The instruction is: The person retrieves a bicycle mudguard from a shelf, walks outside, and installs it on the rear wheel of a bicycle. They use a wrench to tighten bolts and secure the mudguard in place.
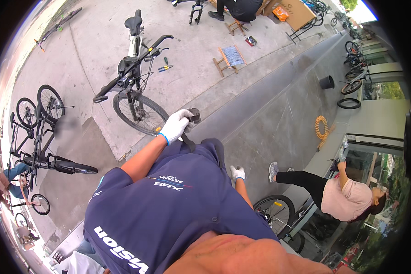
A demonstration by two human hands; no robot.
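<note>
My left hand [177, 126], in a white glove with a blue cuff, is closed around a dark, strap-like thing [194, 116]. One part of it sticks out past my fingers, and a dark band hangs below the glove in front of my waist. Just beyond stands a black and white bicycle [133, 68], its front wheel near my left glove. Low at my side hangs my right hand [237, 173], also gloved in white. Its fingers are loosely bent and a little apart, and I see nothing in them.
Hand tools [165, 68] lie on the pavement beyond the bicycle, near a folding stool [232, 57]. More bicycles [41, 132] stand at left. At right, a person in a pink top [345, 198] stands near a coiled yellow hose [322, 128]. Another person [239, 9] sits at the far side.
</note>
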